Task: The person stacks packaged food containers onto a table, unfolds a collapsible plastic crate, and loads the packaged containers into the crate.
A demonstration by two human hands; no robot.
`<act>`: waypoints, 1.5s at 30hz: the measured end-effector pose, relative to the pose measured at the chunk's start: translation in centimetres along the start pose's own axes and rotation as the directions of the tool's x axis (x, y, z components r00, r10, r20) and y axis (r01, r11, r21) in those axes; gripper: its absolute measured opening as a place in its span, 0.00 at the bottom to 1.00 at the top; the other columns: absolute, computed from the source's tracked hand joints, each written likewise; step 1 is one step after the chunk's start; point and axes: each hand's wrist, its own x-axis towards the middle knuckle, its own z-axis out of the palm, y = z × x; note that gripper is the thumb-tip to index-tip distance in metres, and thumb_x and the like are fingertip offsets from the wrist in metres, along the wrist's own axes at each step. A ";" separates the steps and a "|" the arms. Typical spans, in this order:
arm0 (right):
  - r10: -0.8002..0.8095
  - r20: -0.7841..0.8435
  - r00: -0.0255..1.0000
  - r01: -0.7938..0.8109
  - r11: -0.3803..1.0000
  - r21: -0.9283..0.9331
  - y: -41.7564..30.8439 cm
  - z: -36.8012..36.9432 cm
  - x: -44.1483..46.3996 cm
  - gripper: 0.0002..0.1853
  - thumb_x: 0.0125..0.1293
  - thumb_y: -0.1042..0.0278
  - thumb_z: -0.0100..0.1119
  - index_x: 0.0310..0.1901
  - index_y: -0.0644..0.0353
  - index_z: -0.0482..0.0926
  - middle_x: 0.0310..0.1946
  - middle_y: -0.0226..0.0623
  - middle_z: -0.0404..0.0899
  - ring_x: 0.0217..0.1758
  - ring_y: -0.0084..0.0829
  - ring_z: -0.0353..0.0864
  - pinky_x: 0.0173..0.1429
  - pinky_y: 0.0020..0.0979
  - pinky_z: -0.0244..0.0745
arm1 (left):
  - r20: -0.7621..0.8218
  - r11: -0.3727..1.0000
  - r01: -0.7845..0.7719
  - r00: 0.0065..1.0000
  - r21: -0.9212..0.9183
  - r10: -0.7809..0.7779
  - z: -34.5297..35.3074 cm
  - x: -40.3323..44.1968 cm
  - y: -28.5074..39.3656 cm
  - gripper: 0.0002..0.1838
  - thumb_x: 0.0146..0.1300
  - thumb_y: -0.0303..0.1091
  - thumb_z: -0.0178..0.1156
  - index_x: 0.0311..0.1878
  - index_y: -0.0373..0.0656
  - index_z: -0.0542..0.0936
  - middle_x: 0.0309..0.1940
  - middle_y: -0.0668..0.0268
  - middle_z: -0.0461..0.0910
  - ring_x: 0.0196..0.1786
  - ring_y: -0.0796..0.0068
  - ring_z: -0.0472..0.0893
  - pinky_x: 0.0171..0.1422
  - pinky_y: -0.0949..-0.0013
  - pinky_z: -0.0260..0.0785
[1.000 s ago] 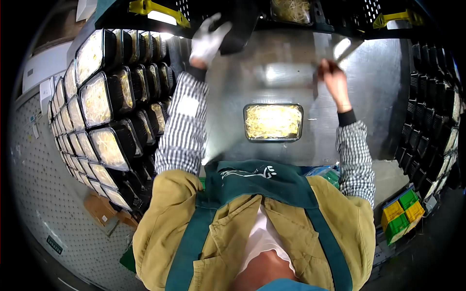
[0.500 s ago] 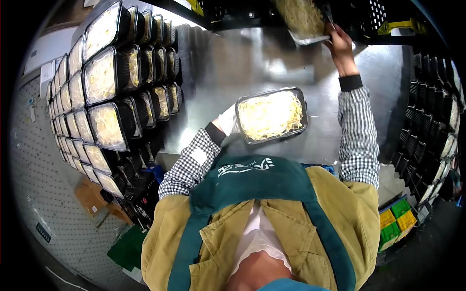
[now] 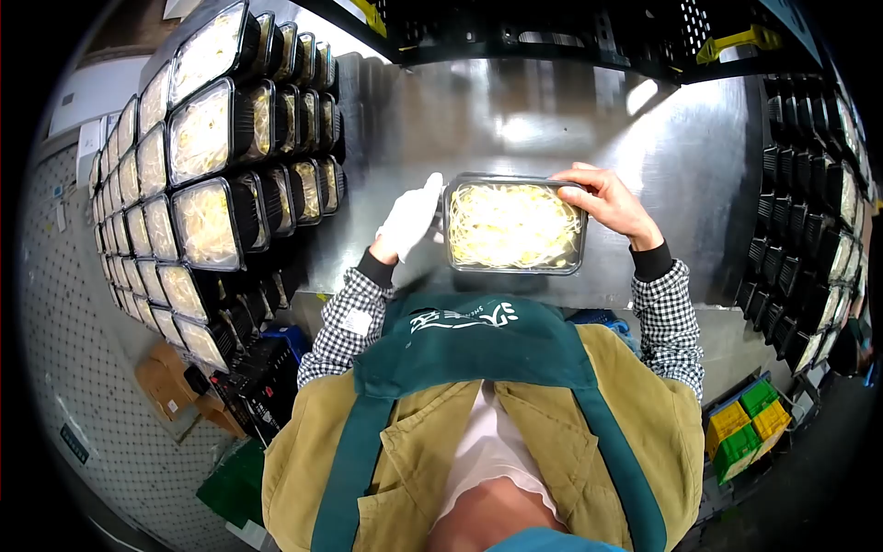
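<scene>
A black plastic tray of bean sprouts point(image 3: 513, 226) lies in front of me, its long sides nearly parallel to the table's front edge. My right hand point(image 3: 609, 199), bare, grips the tray's upper right corner with the thumb over the rim. At the tray's left side is my left hand point(image 3: 411, 219) in a white glove, its fingers stretched out and not wrapped round anything. Whether the left fingertips touch the rim I cannot tell.
Stacked trays of sprouts point(image 3: 202, 133) rise on the left of the steel table point(image 3: 386, 120). More stacked black trays point(image 3: 809, 212) stand at the right. A black crate point(image 3: 552, 37) with yellow handles borders the far edge. Green and yellow crates point(image 3: 747, 425) sit low at right.
My right hand has come back from the far crate, where it held another sprout pack, and now grips the near tray. The tray has turned straighter. My left hand has shifted left.
</scene>
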 end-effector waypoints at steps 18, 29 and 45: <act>-0.640 -0.537 0.550 -0.540 0.218 -0.813 1.4 -26.5 23.5 0.23 0.62 0.58 0.59 0.56 0.56 0.72 0.53 0.47 0.71 0.52 0.49 0.71 0.52 0.44 0.69 | -0.498 0.588 0.050 0.592 0.807 0.633 -3.7 23.4 20.9 0.55 0.48 0.61 0.64 0.72 0.41 0.50 0.69 0.40 0.53 0.66 0.41 0.63 0.68 0.57 0.62; -0.538 -0.545 0.643 -0.059 0.675 -0.736 2.7 -24.3 21.9 0.15 0.66 0.60 0.54 0.53 0.54 0.74 0.44 0.36 0.76 0.47 0.31 0.76 0.45 0.34 0.73 | -0.548 0.637 0.044 0.559 0.769 0.623 -4.0 27.5 19.7 0.50 0.47 0.57 0.67 0.69 0.42 0.58 0.60 0.37 0.64 0.62 0.41 0.67 0.65 0.50 0.64; 0.159 -0.944 0.288 -0.165 0.980 0.115 16.7 -9.0 3.3 0.28 0.64 0.54 0.61 0.57 0.65 0.68 0.48 0.40 0.74 0.45 0.30 0.77 0.45 0.30 0.74 | -0.020 0.398 -0.216 0.898 -0.892 0.440 -6.1 3.2 3.6 0.26 0.67 0.47 0.50 0.64 0.43 0.67 0.62 0.57 0.69 0.62 0.59 0.71 0.65 0.55 0.64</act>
